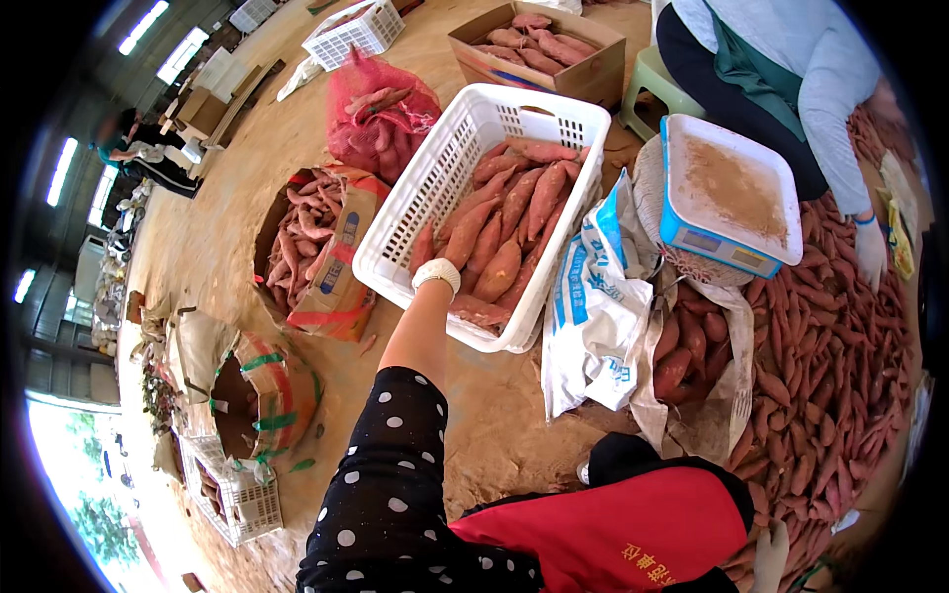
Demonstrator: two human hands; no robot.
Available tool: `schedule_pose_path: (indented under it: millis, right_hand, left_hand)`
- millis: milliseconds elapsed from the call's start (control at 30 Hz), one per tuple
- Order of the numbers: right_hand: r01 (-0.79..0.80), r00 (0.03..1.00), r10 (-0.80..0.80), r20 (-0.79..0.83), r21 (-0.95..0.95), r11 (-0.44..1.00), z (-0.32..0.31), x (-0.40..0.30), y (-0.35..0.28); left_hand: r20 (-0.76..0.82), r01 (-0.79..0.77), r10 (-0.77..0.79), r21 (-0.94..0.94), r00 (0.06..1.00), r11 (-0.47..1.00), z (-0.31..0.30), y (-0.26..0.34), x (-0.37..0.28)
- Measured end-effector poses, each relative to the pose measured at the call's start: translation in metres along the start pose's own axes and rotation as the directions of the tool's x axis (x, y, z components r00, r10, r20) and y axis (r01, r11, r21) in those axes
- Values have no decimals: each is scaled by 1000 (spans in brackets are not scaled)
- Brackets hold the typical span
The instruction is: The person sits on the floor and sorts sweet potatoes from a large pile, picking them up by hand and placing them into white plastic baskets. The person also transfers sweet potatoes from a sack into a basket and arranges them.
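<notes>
My left hand (437, 273), in a white knit glove, is inside a white plastic crate (534, 96) at its near left corner. Its fingers are hidden beyond the cuff, beside sweet potatoes (465, 236) that fill much of the crate; whether it grips one cannot be told. At the lower right, my right hand (771, 552), also gloved, is beside the large sweet potato heap (823, 370); its fingers are too unclear to tell a grip. A red apron (615, 522) lies over my lap. Between the crate and the heap is an open sack (738, 356) of sweet potatoes.
A scale (730, 193) with a dusty white tray stands right of the crate. A blue-and-white bag (597, 311) hangs near it. Cartons (337, 256), a red mesh bag (382, 111) and a green stool (660, 85) surround the crate. A co-worker's gloved hand (870, 252) touches the heap.
</notes>
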State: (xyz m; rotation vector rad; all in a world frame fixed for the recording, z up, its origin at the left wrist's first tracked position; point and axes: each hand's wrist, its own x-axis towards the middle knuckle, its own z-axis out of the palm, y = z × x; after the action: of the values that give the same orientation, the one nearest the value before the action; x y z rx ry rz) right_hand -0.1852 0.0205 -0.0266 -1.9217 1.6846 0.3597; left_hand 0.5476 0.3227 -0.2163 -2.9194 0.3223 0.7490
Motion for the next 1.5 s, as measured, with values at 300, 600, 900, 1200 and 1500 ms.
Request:
schedule_pose_path:
  millis: [300,600,900,1200,1500]
  right_hand:
    - [20,997,-19,-78,12,1000,3,1,2]
    - [66,998,-66,14,-46,997,-12,-18,-26]
    - [97,995,-98,-15,-77,992,-1,-2,13]
    - [106,992,-111,-59,-90,990,6,-7,-5]
    - [326,884,-337,-324,-90,941,-2,-15,-12]
  left_hand:
    - [-36,-114,111,-103,993,988,-6,6,15]
    - [7,-120,146,-531,989,839,-51,6,-29]
    - [-497,-78,-140,-393,856,916,-76,21,0]
    - [-349,-319,240,-191,906,928,-48,38,-78]
    - [-665,-869,613,-114,427,481,-1,59,-170]
